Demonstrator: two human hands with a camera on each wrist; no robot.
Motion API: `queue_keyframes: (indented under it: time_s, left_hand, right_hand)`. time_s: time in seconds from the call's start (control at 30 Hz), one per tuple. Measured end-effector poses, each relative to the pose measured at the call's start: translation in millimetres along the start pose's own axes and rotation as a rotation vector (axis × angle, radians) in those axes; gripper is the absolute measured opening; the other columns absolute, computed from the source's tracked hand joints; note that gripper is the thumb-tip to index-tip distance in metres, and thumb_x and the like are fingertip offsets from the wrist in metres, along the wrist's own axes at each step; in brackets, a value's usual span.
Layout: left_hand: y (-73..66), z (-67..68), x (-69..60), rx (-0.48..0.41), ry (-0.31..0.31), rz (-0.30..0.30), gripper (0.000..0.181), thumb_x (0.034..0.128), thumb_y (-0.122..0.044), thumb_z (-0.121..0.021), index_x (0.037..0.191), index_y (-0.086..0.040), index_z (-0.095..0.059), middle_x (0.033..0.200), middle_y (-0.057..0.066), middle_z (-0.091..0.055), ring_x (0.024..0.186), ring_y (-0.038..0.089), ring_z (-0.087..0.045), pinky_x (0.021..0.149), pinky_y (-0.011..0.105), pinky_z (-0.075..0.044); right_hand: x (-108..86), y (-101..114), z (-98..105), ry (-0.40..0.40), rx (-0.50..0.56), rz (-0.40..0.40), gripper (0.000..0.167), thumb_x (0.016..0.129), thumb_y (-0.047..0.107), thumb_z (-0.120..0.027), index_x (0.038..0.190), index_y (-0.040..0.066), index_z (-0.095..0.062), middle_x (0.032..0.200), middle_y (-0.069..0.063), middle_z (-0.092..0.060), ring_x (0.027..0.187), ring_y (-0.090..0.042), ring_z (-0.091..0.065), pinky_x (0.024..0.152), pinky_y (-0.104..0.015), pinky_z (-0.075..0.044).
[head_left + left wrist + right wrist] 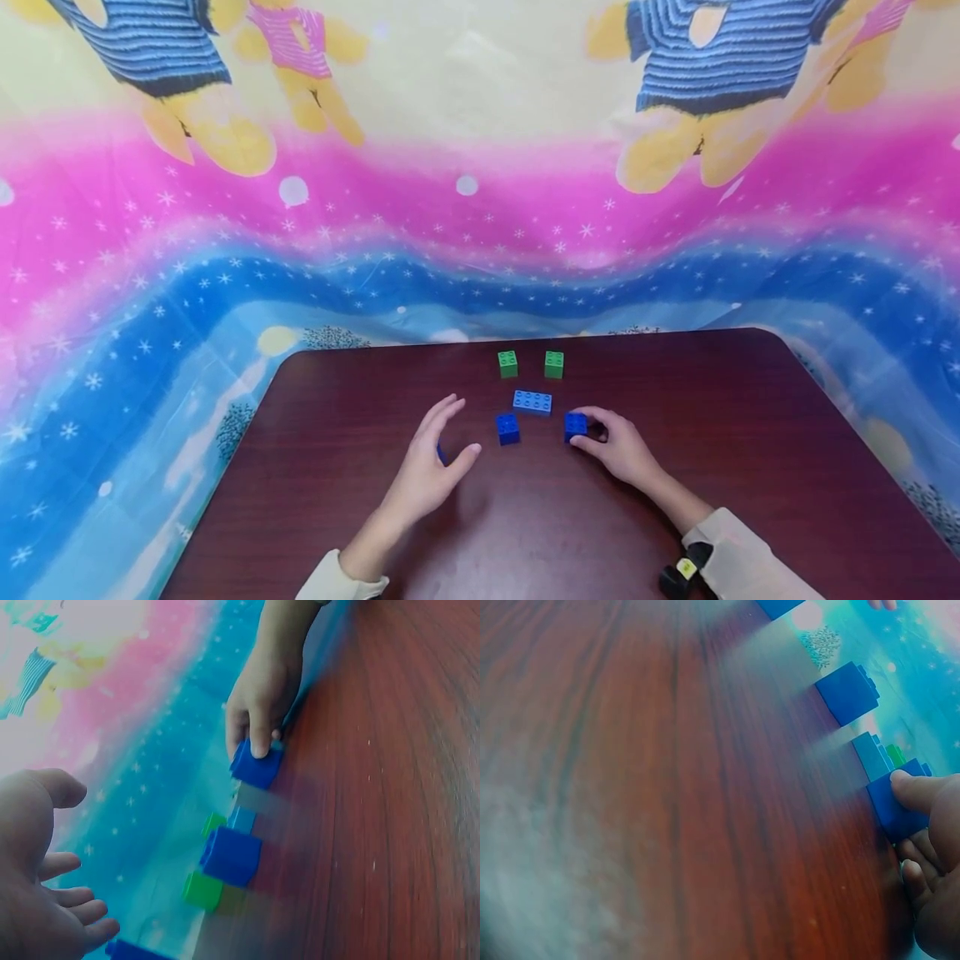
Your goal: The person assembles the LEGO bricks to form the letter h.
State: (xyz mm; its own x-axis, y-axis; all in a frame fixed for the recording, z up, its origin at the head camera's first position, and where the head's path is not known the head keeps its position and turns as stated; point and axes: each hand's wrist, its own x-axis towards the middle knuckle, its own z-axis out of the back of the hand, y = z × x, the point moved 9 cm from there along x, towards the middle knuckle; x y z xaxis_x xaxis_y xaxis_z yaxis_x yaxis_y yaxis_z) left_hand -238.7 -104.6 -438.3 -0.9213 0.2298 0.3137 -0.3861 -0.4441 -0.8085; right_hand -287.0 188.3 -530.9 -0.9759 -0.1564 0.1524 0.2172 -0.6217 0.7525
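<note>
I take the light-blue plastic brick with eight studs (532, 402) as my landmark; it lies on the dark reddish-brown wooden table (697, 375). To its right and slightly toward the person, the right hand (617, 442) pinches a square dark-blue plastic brick (576, 427), and my right wrist view shows the thumb pressed against one face. I cannot tell whether that brick touches the wood below.

Left of the landmark and nearer the person, I see the left hand (427, 471) with a wide grip: thumb well apart from the extended fingers, nothing held between them. A partly hidden blue brick (441, 453) shows behind this hand; I cannot tell whether the two touch.

Just to the near left of the landmark sits another square dark-blue plastic brick (507, 429), its studs upward, between the hands and apart from both. Beyond the landmark I have two green four-stud plastic bricks, the left one (508, 364) and the right one (554, 364), with a gap between them. Behind everything hangs a printed pink-and-blue cloth (465, 217).
</note>
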Motion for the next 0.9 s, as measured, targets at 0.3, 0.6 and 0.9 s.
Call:
queue_keyframes:
  time_s: [0.3, 0.6, 0.9]
  left_hand:
    - [-8.9, -26.5, 0.7, -0.078, 0.015, 0.027, 0.061, 0.0972, -0.022, -0.071, 0.151, -0.007, -0.045, 0.157, 0.012, -0.040, 0.138, 0.036, -0.047, 0.109, 0.056, -0.042]
    - [0.5, -54.8, 7.1, -0.099, 0.079, 0.046, 0.066, 0.0988, -0.028, -0.069, 0.153, -0.005, -0.040, 0.160, 0.014, -0.035, 0.141, 0.036, -0.043, 0.111, 0.052, -0.041]
    - [17.2, -68.9, 11.1, -0.032, 0.094, 0.107, 0.074, 0.0980, -0.036, -0.069, 0.157, -0.007, -0.034, 0.164, 0.016, -0.028, 0.148, 0.037, -0.033, 0.114, 0.060, -0.035]
  right_hand:
    - [-0.2, 0, 0, -0.004, -0.005, -0.003, 0.042, 0.089, 0.013, -0.080, 0.129, 0.013, -0.066, 0.118, -0.009, -0.068, 0.096, -0.023, -0.061, 0.079, -0.036, -0.055]
    - [0.6, 1, 0, -0.015, -0.004, 0.002, 0.043, 0.088, 0.013, -0.081, 0.128, 0.013, -0.066, 0.117, -0.009, -0.068, 0.097, -0.022, -0.061, 0.079, -0.035, -0.055]
    - [1.2, 1, 1, -0.025, -0.011, 0.003, 0.042, 0.088, 0.014, -0.082, 0.128, 0.013, -0.067, 0.116, -0.009, -0.069, 0.096, -0.022, -0.062, 0.079, -0.036, -0.055]
